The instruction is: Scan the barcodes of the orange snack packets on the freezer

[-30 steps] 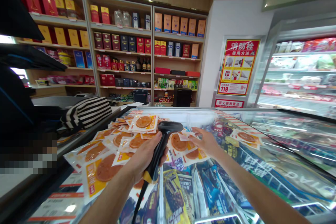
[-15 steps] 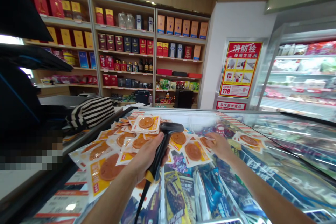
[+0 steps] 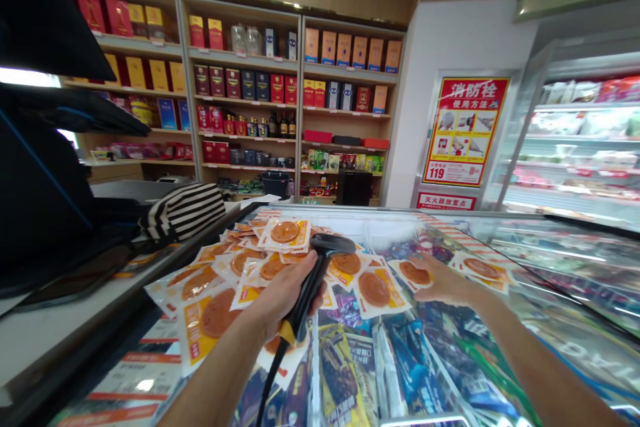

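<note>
Just right of centre, a brown-disc packet (image 3: pixel 413 273) meets the parted thumb and fingers of the right hand (image 3: pixel 445 281); whether pinched, I cannot tell. Its forearm slants from lower right. The left hand (image 3: pixel 284 295) clasps a scanner (image 3: pixel 309 290).

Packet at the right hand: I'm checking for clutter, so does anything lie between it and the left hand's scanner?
Yes, at least two other packets lie between the scanner in the left hand and that packet.
</note>
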